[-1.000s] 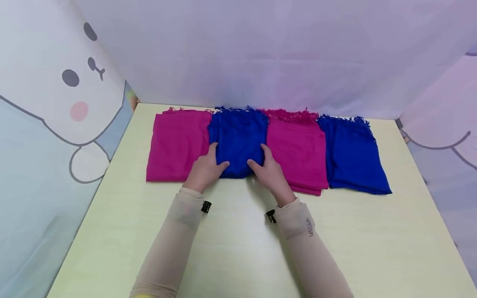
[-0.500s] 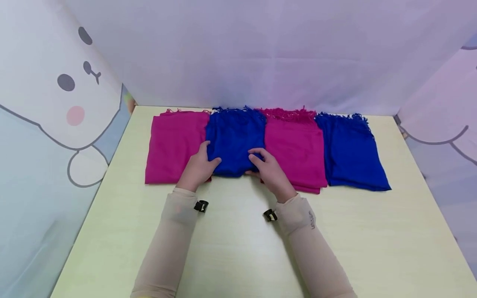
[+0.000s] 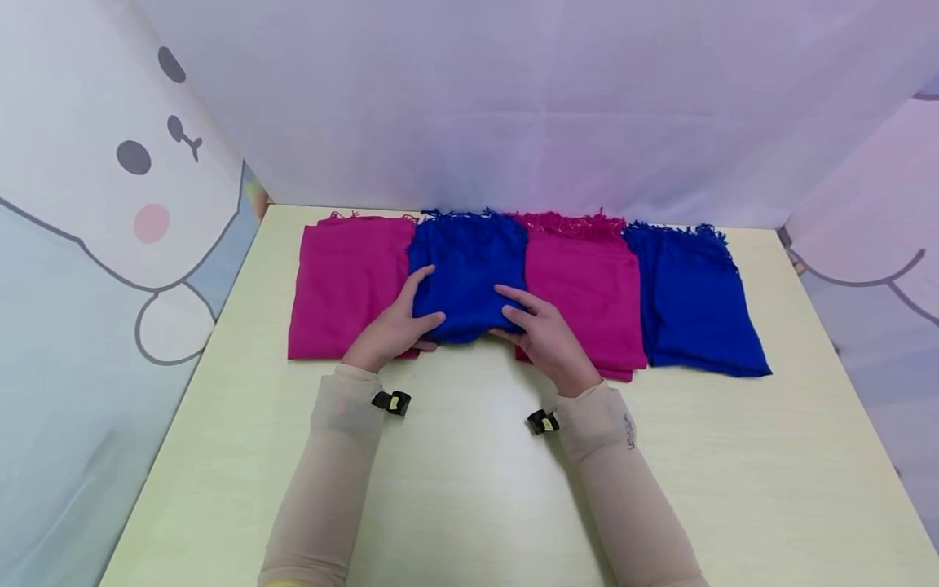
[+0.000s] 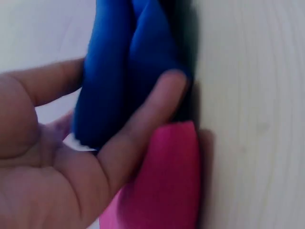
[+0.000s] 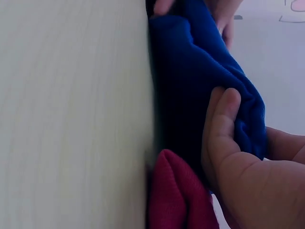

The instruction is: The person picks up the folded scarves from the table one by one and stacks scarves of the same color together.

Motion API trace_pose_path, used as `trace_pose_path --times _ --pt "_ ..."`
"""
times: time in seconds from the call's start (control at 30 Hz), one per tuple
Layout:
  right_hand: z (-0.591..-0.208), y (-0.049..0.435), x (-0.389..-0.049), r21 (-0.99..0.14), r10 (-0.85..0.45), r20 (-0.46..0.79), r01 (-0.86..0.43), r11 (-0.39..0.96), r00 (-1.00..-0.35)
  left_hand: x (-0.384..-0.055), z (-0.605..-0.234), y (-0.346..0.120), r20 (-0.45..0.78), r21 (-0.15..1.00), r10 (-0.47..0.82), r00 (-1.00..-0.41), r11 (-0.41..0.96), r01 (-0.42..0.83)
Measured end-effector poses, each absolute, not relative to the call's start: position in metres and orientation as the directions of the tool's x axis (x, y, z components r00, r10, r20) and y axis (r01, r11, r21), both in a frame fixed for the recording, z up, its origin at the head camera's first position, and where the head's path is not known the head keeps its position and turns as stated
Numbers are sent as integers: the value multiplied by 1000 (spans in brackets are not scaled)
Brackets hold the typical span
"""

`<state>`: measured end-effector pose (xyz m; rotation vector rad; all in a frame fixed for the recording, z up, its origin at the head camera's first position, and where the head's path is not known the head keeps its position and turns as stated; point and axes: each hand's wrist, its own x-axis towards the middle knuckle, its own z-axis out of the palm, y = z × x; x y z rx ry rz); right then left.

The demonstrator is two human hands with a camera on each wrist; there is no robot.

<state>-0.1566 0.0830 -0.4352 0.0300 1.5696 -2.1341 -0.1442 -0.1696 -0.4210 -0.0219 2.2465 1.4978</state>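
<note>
Folded blue cloth (image 3: 469, 261): where does it lie, with twelve o'clock at the far curtain (image 3: 477, 122)?

Second from the nine o'clock end of a row of four, along the table's (image 3: 469, 489) twelve o'clock edge, its fringe pointing to twelve.

What crowds it?

A magenta cloth (image 3: 345, 285) right against it at nine, a fringed pink cloth (image 3: 587, 285) at three, and a second blue cloth (image 3: 693, 302) past that. The curtain stands close behind, and a cartoon bear print (image 3: 147, 187) at ten.

And the hands?

The left hand (image 3: 392, 326) grips it from eight o'clock, the right hand (image 3: 550, 334) from four, each with its thumb on top and fingers tucked below the near corner.

Is that corner off the table?

I cannot tell; it is too dark underneath.

How do the materials look?

The cloths are soft, with a faint sheen, folded to rough squares; the held one bunches in rounded folds. The fringes are twisted strands, the tabletop pale and finely grained, the sleeves (image 3: 323, 489) thin and beige.
</note>
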Motion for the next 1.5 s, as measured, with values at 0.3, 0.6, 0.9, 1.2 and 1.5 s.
trace_pose_path --times 0.3,0.6,0.9,1.2,1.5 --pt "-434 85 -157 -870 -368 -306 415 -268 -878 -143 -418 -173 -476 782 219 -852 549 -296" --pt "-429 85 -160 -818 -350 -277 411 -403 -895 -144 -419 -177 -476 879 363 -801 221 -423" --pt "-422 78 -159 -767 -322 -233 377 -519 -918 -145 -422 -174 -480 873 475 -737 178 -454" --pt "-423 79 -156 -777 -293 -235 361 -516 -927 -148 -433 -160 -401 883 414 -817 -64 -466" --pt "-422 85 -159 -794 -285 -253 367 -485 -924 -153 -434 -158 -331 872 242 -912 -291 -393"
